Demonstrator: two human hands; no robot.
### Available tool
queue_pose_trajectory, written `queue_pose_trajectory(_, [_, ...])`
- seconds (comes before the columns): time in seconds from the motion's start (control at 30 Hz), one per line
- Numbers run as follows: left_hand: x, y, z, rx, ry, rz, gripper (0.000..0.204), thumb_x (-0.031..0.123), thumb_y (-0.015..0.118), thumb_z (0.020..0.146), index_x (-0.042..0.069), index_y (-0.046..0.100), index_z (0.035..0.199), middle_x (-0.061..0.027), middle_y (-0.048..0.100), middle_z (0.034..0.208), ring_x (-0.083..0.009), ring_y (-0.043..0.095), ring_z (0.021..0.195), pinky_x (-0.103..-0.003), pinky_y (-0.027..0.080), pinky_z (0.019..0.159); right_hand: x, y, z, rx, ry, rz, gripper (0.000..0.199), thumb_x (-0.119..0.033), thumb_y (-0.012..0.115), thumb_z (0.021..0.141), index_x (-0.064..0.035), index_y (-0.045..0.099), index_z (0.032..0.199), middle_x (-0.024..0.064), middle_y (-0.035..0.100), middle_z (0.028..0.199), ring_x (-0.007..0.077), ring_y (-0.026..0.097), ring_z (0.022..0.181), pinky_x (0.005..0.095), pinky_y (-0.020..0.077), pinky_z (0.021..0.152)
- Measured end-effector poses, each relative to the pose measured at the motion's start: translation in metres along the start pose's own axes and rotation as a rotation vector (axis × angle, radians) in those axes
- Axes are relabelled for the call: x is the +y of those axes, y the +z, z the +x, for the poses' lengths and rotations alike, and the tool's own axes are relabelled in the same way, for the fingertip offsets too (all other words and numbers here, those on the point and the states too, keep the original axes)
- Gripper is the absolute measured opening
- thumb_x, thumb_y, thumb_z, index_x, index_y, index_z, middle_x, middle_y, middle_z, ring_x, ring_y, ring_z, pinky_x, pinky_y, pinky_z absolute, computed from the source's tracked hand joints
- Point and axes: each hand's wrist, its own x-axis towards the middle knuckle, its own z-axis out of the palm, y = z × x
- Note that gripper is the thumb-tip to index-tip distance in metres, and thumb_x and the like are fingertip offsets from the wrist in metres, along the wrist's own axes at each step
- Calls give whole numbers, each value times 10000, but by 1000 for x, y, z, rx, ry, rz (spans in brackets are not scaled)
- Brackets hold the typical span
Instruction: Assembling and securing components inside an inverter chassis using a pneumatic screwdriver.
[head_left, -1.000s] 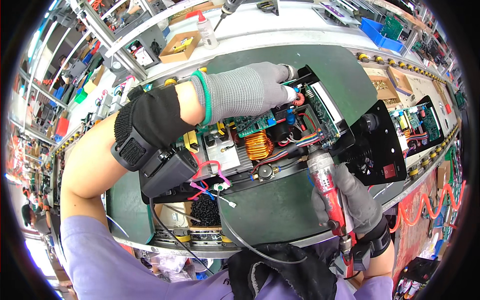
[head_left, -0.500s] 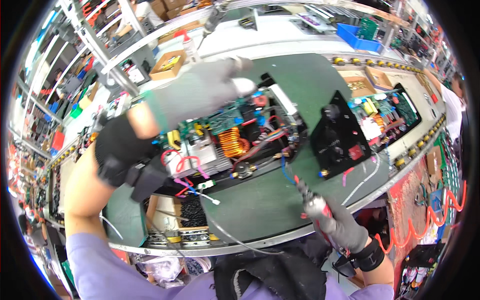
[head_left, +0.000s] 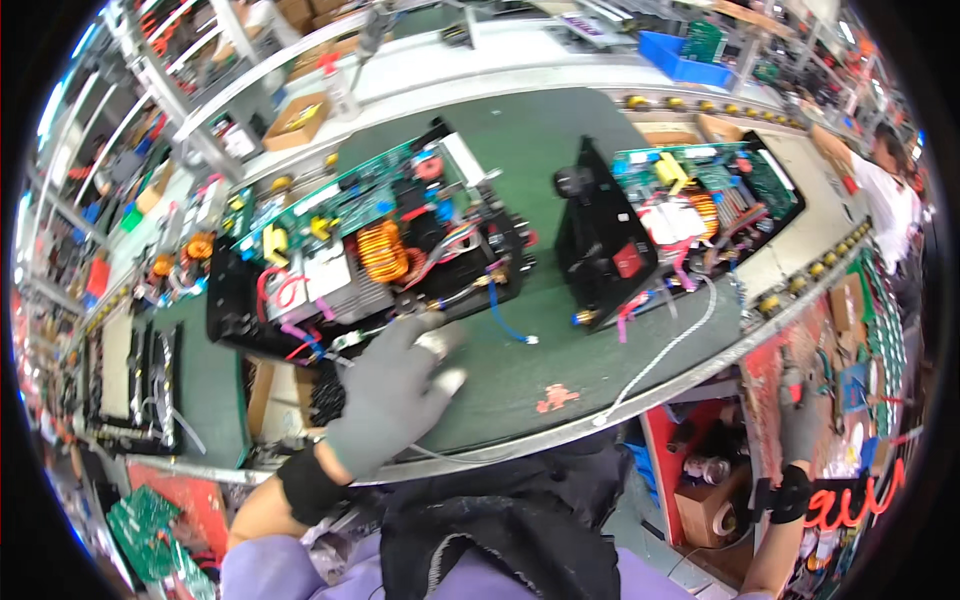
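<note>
The left hand point(head_left: 395, 390), gloved in grey, is loosely spread with nothing visible in its grasp; its fingertips are by the front edge of the open electronics unit point(head_left: 325, 270), though whether they touch it I cannot tell. It has come down from above the unit's rear. The right hand point(head_left: 800, 425) has swung out past the surface point(head_left: 500, 400) to the far right, near a blurred red tool point(head_left: 793, 380); whether it grips or has let go, I cannot tell. That leaves the unit's front free of the driver.

The unit lies on the green surface, its copper coil point(head_left: 382, 252) exposed, a blue lead point(head_left: 505, 318) trailing forward. To the right stands a second unit point(head_left: 685, 225) with a black end panel point(head_left: 600, 240); a white cord point(head_left: 665, 350) runs from it. The left hand partly covers a bin of small black parts point(head_left: 326, 392), and loose wires cross in front.
</note>
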Motion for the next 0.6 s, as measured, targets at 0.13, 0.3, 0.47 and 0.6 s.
queue_pose_trajectory(0.13, [-14,21,-2,161,-39,24,328,113,664,819,94,636,1144,-127,622,1130,-333,637,924,-407,521,791,52,22,32,83,-18,-108,494,-377,606,925,-49,531,1285,266,638,1075,440,613,982,494,472,800])
queue_pose_trajectory(0.3, [-18,45,32,307,-8,14,239,97,662,801,88,665,1040,-107,642,1012,-320,629,907,-417,511,768,48,26,39,297,-143,-362,456,-370,595,932,-83,548,1283,216,606,1169,392,577,1079,445,463,890])
queue_pose_trajectory(0.47, [-18,82,68,238,-135,265,202,166,694,758,68,646,928,-114,642,852,-306,642,809,-421,498,700,-10,13,22,306,-157,-78,371,-227,653,863,-70,586,1192,197,574,1171,393,528,1127,462,446,931])
queue_pose_trajectory(0.6, [-21,94,74,135,-243,394,222,223,715,763,75,642,911,-112,655,823,-312,647,771,-429,495,651,-76,2,8,392,-363,130,349,-146,690,819,-67,585,1143,157,594,1087,354,578,1026,445,475,861])
